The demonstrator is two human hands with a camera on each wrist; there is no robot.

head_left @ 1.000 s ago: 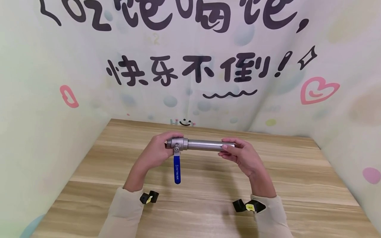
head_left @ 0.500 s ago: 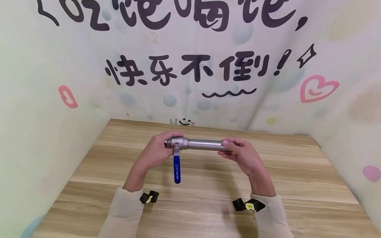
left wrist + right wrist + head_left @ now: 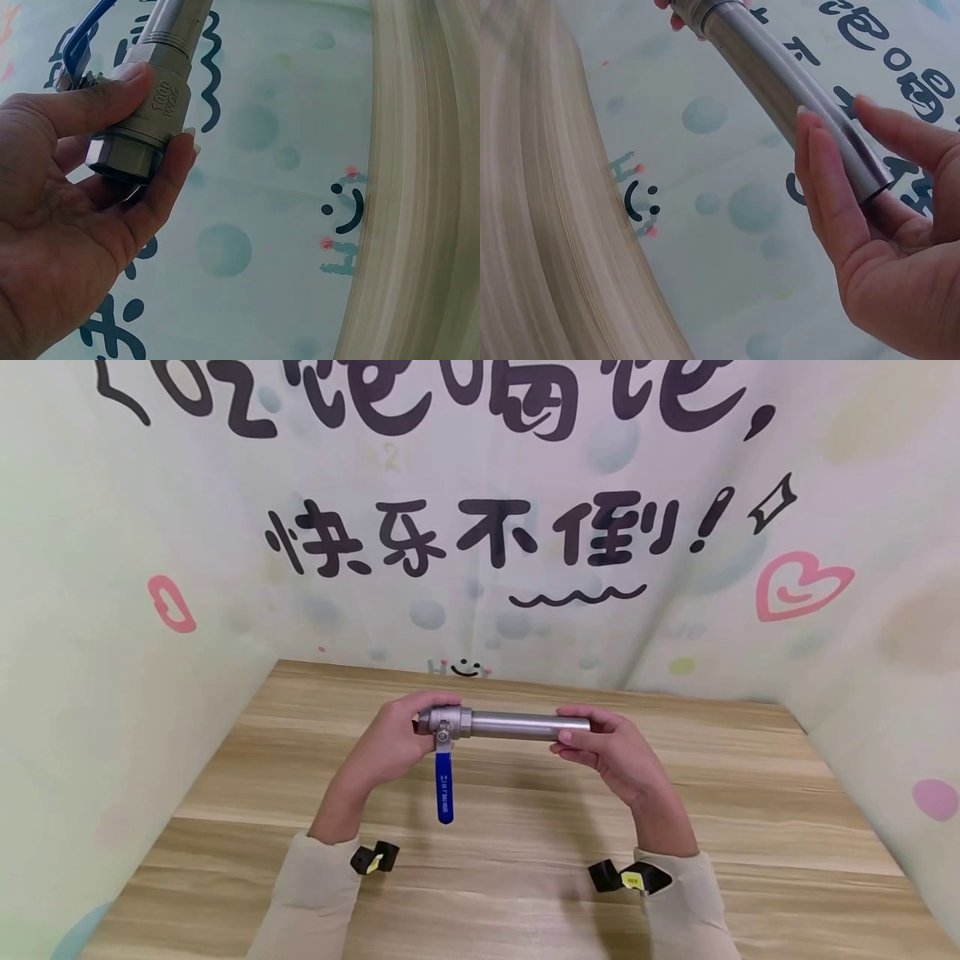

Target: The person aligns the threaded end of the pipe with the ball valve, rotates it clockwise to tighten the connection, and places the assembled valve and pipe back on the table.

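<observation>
1. White printed backdrop with dark lettering and pink hearts; wood-grain counter in front, shadows of the arms on it.
2. Metal valve and steel pipe are joined end to end, held up off the counter near its far side, roughly level. Valve at left, pipe at right. Can't tell how tightly the joint is threaded.
3. Left hand: fingers curled round the valve body, thumb pressing across it beside the lever base. Probably gripped there because that end looks chunkier and easier to steady.
4. Right hand: fingers pinching the pipe near its free end, thumb on the near side, other fingertips opposite. Holding that far out likely balances the length and gives control over its angle.
5. Blue handle points back toward the person, untouched; that direction seems to keep it out of both grips.
6. Beige sleeves with black wrist cameras, one per arm, sit behind the hands, presumably so the work isn't blocked.
</observation>
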